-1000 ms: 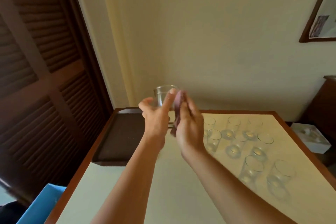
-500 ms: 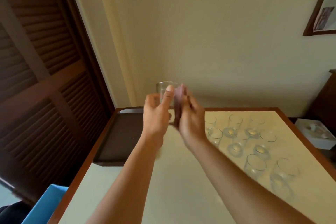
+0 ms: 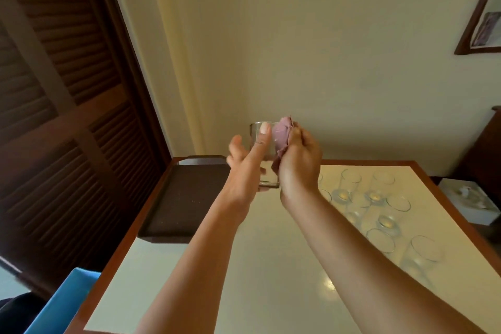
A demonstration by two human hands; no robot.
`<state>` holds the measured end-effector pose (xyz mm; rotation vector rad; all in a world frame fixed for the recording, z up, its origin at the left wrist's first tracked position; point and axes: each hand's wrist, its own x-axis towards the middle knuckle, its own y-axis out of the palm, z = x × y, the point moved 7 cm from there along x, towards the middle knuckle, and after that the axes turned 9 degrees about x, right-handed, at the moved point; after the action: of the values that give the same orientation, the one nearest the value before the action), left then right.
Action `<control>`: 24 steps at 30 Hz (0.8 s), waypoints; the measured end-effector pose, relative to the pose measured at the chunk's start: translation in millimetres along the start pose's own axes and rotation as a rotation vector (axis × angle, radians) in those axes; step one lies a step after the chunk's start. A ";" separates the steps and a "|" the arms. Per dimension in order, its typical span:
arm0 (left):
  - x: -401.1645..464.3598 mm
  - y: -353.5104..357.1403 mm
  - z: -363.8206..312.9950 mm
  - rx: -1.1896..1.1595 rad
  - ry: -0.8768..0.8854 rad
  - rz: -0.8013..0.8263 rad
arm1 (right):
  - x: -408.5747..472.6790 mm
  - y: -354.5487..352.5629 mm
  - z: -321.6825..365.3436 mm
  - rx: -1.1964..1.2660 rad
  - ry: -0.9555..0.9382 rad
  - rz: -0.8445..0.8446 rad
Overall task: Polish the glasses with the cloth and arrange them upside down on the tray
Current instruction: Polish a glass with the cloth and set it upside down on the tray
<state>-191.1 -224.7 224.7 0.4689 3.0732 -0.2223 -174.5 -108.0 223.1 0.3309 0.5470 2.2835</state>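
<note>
Held aloft above the table point(image 3: 244, 279), in front of the cream wall: a clear tumbler point(image 3: 264, 154), upright, rim uppermost, thick base lowest. Gripped by the left hand point(image 3: 246, 168), thumb laid flat up the near side of the glass, nail just under the rim, remaining fingers curled round the far side, one fingertip showing past the left edge. Pressed against the tumbler's right side: a bunched mauve cloth point(image 3: 282, 138), clenched in the right hand point(image 3: 298, 165), fingers folded tightly over the wad, a tail of fabric hanging down beside the glass. Both forearms stretched forward, hands touching at the tumbler.

Transparent and colourless, the glass; wall tone visible straight through it; smudges or shine too faint to judge.

Lay at the table's far left corner: a dark brown tray point(image 3: 184, 198), nothing seen on its bare surface. Stood well to the right on the pale tabletop: a cluster of other glasses point(image 3: 379, 209), rims up, close together. Beyond the left edge, a blue bin point(image 3: 62, 304).
</note>
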 end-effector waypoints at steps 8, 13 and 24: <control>4.1 -9.3 -14.9 -0.043 0.128 -0.148 | 10.5 12.3 6.8 0.093 -0.019 0.088; 4.9 -13.4 -9.0 -0.132 0.111 -0.275 | -40.4 1.9 -0.9 -0.153 -0.175 0.241; 21.8 5.0 22.9 0.011 -0.024 -0.262 | -8.3 -15.6 -20.2 -0.092 0.071 0.094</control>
<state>-210.3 -216.9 200.3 0.0611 3.1028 -0.2474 -167.2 -110.0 197.5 0.2355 0.4687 2.4101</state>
